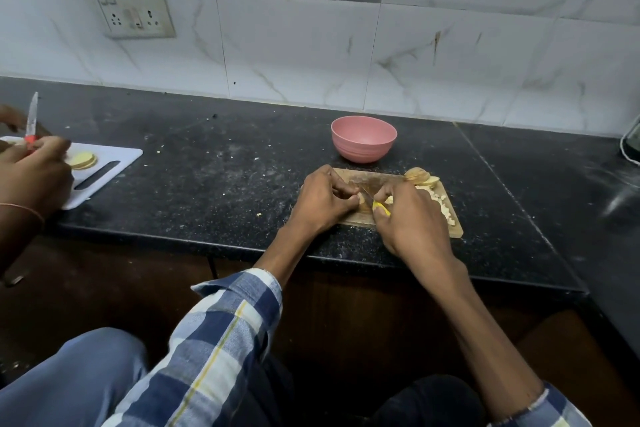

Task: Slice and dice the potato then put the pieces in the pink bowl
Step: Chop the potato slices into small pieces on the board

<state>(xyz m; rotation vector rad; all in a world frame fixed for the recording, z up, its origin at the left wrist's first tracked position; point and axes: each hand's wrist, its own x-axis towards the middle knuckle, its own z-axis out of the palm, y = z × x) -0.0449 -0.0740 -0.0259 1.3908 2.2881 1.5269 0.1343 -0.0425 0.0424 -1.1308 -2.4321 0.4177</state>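
On the black counter lies a wooden cutting board [360,180]. My left hand [323,198] pinches a small potato piece [361,199] on the board. My right hand [412,218] grips a yellow-handled knife [380,207], its blade angled onto that piece. Potato slices [420,177] are stacked at the board's far right corner. A pile of diced potato [441,206] lies along the board's right side, partly hidden by my right hand. The pink bowl [363,138] stands just behind the board, and nothing shows inside it.
At the left, another person's hand [33,170] holds a red-handled knife [30,125] over a white cutting board [104,170] with potato slices [82,159]. A tiled wall with a socket plate [130,5] backs the counter. A dark object [630,146] sits at the right edge.
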